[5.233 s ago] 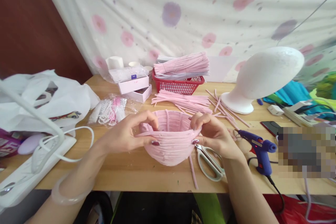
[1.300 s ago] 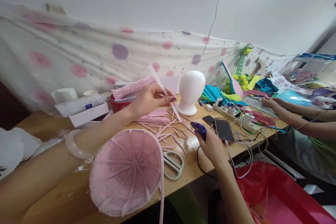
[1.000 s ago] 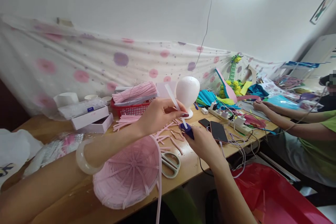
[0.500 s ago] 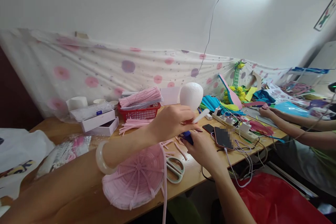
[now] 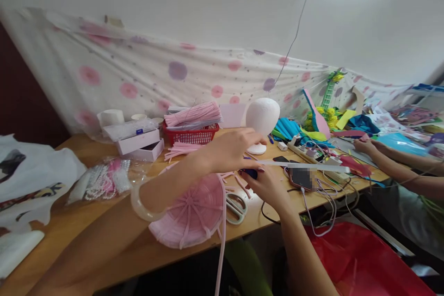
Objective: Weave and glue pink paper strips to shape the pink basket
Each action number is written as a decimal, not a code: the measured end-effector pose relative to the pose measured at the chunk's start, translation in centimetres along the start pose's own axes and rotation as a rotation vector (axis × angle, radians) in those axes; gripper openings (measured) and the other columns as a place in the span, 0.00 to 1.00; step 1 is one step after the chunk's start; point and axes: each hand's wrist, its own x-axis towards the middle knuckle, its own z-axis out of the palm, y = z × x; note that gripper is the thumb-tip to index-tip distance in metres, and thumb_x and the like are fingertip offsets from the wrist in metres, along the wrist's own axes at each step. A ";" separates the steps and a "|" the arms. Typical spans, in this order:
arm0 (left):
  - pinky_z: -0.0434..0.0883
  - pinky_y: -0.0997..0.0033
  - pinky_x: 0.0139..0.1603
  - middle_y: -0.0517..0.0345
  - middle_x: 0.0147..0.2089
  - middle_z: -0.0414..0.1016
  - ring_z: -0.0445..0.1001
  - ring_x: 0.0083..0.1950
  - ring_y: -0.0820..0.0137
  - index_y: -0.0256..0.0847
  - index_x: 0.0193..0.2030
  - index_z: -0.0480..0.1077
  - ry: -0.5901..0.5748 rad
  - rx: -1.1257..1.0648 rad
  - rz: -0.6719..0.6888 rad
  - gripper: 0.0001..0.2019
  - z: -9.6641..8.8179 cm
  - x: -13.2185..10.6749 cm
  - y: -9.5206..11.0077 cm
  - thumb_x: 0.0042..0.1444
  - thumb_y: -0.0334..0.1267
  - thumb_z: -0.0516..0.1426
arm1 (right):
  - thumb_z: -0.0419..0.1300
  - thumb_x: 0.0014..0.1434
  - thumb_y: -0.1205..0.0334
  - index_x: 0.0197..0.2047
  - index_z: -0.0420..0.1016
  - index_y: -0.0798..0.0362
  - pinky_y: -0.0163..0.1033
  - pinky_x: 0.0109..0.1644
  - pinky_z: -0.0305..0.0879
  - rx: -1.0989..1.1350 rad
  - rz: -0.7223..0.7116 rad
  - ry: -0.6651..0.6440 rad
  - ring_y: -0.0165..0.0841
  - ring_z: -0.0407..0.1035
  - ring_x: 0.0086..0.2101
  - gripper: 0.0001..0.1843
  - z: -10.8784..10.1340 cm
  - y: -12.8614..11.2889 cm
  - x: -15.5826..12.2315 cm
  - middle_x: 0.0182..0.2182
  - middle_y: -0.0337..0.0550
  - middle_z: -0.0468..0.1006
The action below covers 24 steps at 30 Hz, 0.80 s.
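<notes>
My left hand (image 5: 231, 150) is closed on one end of a long white stick (image 5: 312, 165), which lies level and points right over the table. Just below, my right hand (image 5: 268, 186) is wrapped round a blue glue gun (image 5: 250, 173), mostly hidden by both hands. The stick's near end meets the gun, but how they join is hidden. A pink woven bowl shape (image 5: 189, 208) lies mouth-down on the wooden table (image 5: 79, 222) under my left forearm, one loose pink strip hanging over the edge. Pale green scissors (image 5: 237, 206) lie beside it.
Behind stand a red basket of pink strips (image 5: 192, 133), a white foam head (image 5: 262, 117), pink boxes (image 5: 138, 141) and a bag of beads (image 5: 104, 180). A phone (image 5: 301, 177), cables and a power strip (image 5: 312, 152) lie right. Another person's hands (image 5: 367, 146) work far right. A red bag (image 5: 364, 263) sits below.
My hands left the pink bowl shape, which now lies mouth-down. My left hand took the white stick and swung it from upright to level; my right hand picked up the glue gun.
</notes>
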 end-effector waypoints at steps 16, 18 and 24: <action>0.70 0.34 0.66 0.54 0.49 0.83 0.78 0.58 0.51 0.45 0.50 0.75 0.161 0.355 -0.413 0.18 8.6 -22.6 2.2 0.55 0.23 0.60 | 0.67 0.59 0.35 0.28 0.73 0.51 0.40 0.36 0.77 1.022 0.111 0.091 0.30 0.67 0.24 0.27 3.7 0.3 -6.3 0.22 0.37 0.71; 0.65 0.34 0.70 0.57 0.44 0.84 0.79 0.57 0.54 0.43 0.46 0.76 0.246 0.381 -0.356 0.15 9.1 -22.3 1.9 0.60 0.23 0.54 | 0.68 0.58 0.34 0.29 0.73 0.51 0.43 0.35 0.78 1.177 0.143 0.058 0.29 0.63 0.21 0.27 4.3 -0.6 -7.4 0.22 0.36 0.70; 0.57 0.41 0.74 0.53 0.49 0.84 0.79 0.55 0.60 0.40 0.64 0.68 0.338 0.514 -0.303 0.23 9.0 -19.9 1.8 0.65 0.23 0.51 | 0.66 0.62 0.37 0.31 0.72 0.51 0.44 0.36 0.78 1.397 0.167 -0.017 0.28 0.60 0.21 0.25 5.4 -2.5 -8.5 0.24 0.36 0.68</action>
